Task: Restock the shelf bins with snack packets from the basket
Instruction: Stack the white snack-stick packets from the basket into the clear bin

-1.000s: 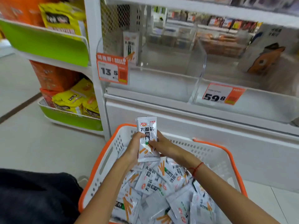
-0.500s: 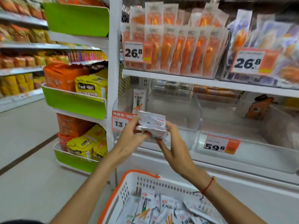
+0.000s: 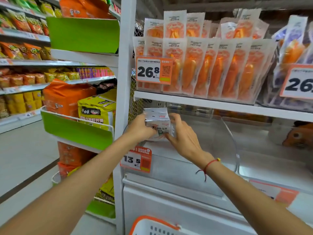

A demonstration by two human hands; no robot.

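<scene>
A small stack of white snack packets (image 3: 157,122) is held between both hands inside the clear shelf bin (image 3: 233,155) that carries the 13.5 price tag (image 3: 136,161). My left hand (image 3: 139,128) grips the stack's left side. My right hand (image 3: 183,136), with a red string on its wrist, grips the right side and underside. The stack sits at the bin's left end, near the wire mesh wall. Only the orange-and-white rim of the basket (image 3: 152,224) shows at the bottom edge.
The shelf above (image 3: 220,106) holds upright orange snack packs behind a 26.8 tag (image 3: 153,70). A second clear bin (image 3: 271,163) lies to the right with an orange pack at its back. Green-fronted racks of noodle bags (image 3: 76,131) stand left of the white post (image 3: 124,82).
Both hands lifted the packets out of the basket, turned them flat into a stack, and carried them up and forward into the 13.5 bin. The view rose from basket to shelves.
</scene>
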